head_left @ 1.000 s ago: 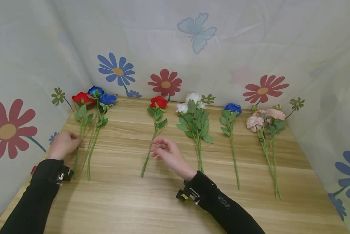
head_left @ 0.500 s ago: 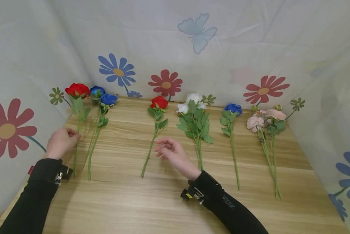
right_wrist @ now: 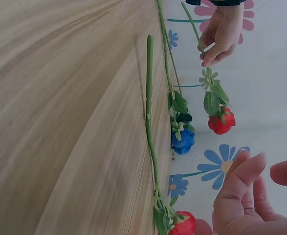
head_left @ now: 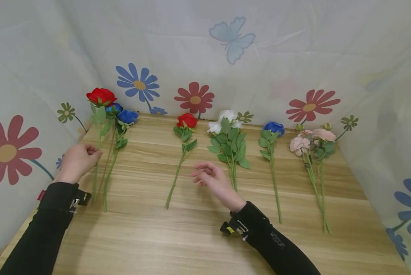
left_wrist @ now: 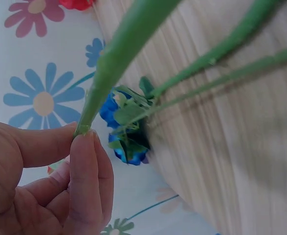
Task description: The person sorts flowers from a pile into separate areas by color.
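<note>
My left hand (head_left: pixel 78 162) pinches the stem of a red rose (head_left: pixel 101 96) between thumb and fingertips. The rose is raised off the table, its bloom upright at the far left. In the left wrist view its green stem (left_wrist: pixel 116 61) runs up from my fingers. Close beside it, two blue roses (head_left: pixel 127 116) lie on the table. My right hand (head_left: pixel 217 185) hovers over the table with relaxed fingers and holds nothing. It is between another red rose (head_left: pixel 186 120) and a bunch of white roses (head_left: pixel 227 115); it partly covers the white bunch's stems.
Farther right lie a single blue rose (head_left: pixel 274 128) and a bunch of pink flowers (head_left: pixel 299 145). All stems point toward the front of the wooden table (head_left: pixel 140 236). A flower-printed cloth (head_left: pixel 178 49) stands around its back and sides.
My left hand has lifted the red rose; its bloom swung left, then up and right, in front of the blue ones. My right hand has drifted right, away from the middle red rose.
</note>
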Tool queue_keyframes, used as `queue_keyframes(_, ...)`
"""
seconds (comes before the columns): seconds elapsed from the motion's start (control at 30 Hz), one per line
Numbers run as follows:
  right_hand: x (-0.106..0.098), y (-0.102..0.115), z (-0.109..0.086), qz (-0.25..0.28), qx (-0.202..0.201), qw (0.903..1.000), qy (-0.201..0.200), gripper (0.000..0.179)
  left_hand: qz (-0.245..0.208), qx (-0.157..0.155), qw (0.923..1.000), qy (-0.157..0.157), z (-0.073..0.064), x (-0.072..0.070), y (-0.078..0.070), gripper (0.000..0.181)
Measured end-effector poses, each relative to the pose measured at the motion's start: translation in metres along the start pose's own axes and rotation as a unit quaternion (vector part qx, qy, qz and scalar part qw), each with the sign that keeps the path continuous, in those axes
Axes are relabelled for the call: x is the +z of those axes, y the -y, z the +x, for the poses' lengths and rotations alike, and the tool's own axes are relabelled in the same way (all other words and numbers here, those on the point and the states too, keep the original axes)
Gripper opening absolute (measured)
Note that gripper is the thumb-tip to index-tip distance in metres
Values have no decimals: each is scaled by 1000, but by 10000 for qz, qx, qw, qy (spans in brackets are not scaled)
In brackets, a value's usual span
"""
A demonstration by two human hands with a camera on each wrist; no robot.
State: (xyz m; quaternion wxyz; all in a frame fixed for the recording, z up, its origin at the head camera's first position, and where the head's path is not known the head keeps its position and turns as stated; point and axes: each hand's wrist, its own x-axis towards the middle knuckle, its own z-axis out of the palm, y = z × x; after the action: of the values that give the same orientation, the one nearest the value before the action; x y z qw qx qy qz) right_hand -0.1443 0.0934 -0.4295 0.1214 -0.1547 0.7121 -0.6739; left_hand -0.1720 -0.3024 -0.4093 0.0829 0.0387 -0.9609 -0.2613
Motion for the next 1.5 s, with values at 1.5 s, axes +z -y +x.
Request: queue_keyframes(1.5, -84, 2, -46, -7, 211, 9966, -797, 28, -1388, 525, 9780, 1463, 6, 101, -130, 18)
